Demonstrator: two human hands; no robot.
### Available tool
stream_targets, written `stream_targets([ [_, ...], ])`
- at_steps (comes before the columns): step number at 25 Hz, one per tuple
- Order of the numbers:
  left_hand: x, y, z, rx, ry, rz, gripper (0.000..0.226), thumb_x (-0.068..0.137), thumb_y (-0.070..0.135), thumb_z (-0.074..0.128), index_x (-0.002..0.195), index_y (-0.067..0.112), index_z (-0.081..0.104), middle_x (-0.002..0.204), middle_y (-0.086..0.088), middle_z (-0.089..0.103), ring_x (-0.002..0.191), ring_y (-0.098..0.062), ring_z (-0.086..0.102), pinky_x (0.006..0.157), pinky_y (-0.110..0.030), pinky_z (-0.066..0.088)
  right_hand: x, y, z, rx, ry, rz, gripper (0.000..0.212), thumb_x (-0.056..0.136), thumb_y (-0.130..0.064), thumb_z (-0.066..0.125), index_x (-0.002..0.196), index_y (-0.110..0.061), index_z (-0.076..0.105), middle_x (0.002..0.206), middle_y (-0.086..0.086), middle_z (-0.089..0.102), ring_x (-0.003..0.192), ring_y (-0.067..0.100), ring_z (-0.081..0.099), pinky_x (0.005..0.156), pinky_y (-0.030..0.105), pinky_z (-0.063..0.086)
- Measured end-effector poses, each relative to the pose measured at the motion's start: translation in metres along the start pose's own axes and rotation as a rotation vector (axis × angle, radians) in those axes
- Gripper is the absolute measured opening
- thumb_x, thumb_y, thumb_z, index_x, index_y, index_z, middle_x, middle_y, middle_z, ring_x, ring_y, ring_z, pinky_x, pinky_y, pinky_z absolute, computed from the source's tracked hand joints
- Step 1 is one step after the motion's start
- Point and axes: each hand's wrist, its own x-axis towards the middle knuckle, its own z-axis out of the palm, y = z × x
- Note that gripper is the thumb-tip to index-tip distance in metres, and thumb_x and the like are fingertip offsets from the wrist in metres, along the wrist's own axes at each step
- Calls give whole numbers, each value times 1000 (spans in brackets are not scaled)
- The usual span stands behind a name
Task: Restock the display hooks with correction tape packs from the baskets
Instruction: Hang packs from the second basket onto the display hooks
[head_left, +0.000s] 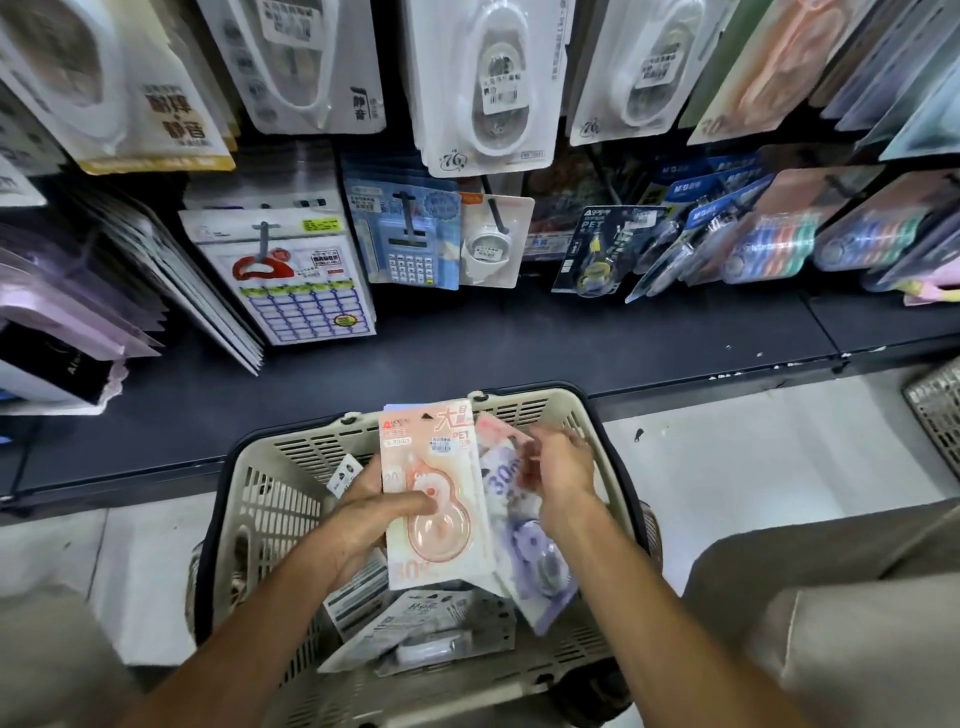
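Beige slotted shopping basket (270, 499) on the pale floor (727, 467), just in front of the dark base shelf (467, 353). Above its open top, left hand (374, 514) clamped on a pink correction tape pack (434, 499), thumb across the clear blister, fingers behind the card. Beside that pack and partly tucked behind its right edge, a purple correction tape pack (524, 551), tilted. Right hand (558, 467) blurred, fingers curled at the purple pack's upper edge; whether pinching it or only touching, cannot tell. More carded packs (415, 629) loose on the basket's bottom. Up on the display hooks: a label-sticker pack (291, 280), a blue calculator pack (405, 239), a dark correction tape pack (597, 249), large white correction tape packs (488, 83) in the upper row. Second basket's corner (935, 410) at the far right edge.
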Motion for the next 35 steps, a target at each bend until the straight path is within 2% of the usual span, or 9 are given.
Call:
stream_targets([
  [6, 7, -14, -3, 102, 111, -37, 56, 72, -5, 80, 117, 26, 66, 100, 3, 79, 96, -19, 74, 74, -30, 55, 25, 66, -18, -599, -48, -40, 23, 102, -33, 54, 85, -23, 67, 98, 3, 73, 80, 16, 65, 70, 29, 51],
  [9, 8, -19, -9, 126, 159, -94, 57, 68, -2, 83, 116, 25, 65, 105, -1, 78, 98, -20, 72, 71, -29, 53, 43, 73, -46, -886, -120, -50, 18, 97, -16, 51, 103, -12, 67, 107, 7, 70, 84, 20, 64, 69, 31, 47],
  [13, 6, -24, -10, 241, 186, -110, 61, 57, 16, 84, 112, 35, 65, 123, -8, 68, 131, -31, 50, 106, -48, 46, 51, 77, -65, -1124, -239, -10, 58, 84, -12, 69, 138, -16, 48, 127, 4, 59, 104, 21, 61, 73, 30, 52],
  [18, 1, -19, -8, 241, 201, -96, 66, 52, 23, 81, 115, 33, 63, 127, -10, 63, 135, -33, 46, 110, -51, 42, 52, 89, -60, -1279, -173, -164, 75, 75, -31, 85, 135, -11, 44, 132, 10, 61, 112, 26, 60, 86, 32, 53],
  [20, 0, -18, -10, 231, 199, -77, 67, 56, 20, 83, 119, 30, 63, 128, -10, 64, 130, -30, 51, 109, -47, 45, 54, 95, -58, -1241, -159, -243, 78, 72, -37, 86, 134, -11, 46, 134, 10, 57, 116, 27, 58, 92, 34, 52],
  [25, -4, -16, -13, 197, 222, -79, 57, 74, -3, 81, 121, 22, 62, 106, 2, 75, 93, -11, 69, 67, -23, 49, 63, 87, -60, -1016, -227, -73, 58, 67, -46, 90, 105, -13, 62, 115, 5, 66, 98, 17, 64, 86, 38, 57],
  [29, -5, -17, -14, 200, 221, -72, 56, 74, -7, 80, 121, 20, 63, 106, 1, 76, 98, -17, 71, 69, -24, 51, 64, 94, -63, -793, -288, 21, 89, 66, -36, 93, 136, -18, 42, 128, 2, 54, 115, 22, 56, 83, 27, 47],
  [32, -3, -16, -13, 208, 216, -88, 60, 74, -4, 81, 124, 20, 61, 110, 0, 74, 98, -17, 70, 71, -25, 52, 64, 98, -57, -693, -275, 32, 68, 62, -38, 95, 111, -31, 49, 106, -14, 59, 93, 4, 60, 70, 16, 45],
  [35, -2, -16, -12, 218, 224, -98, 62, 73, -3, 83, 126, 20, 60, 115, -4, 71, 100, -19, 68, 75, -28, 53, 63, 103, -51, -703, -283, 88, 70, 57, -54, 93, 105, -23, 52, 108, -2, 66, 94, 11, 63, 68, 26, 47],
])
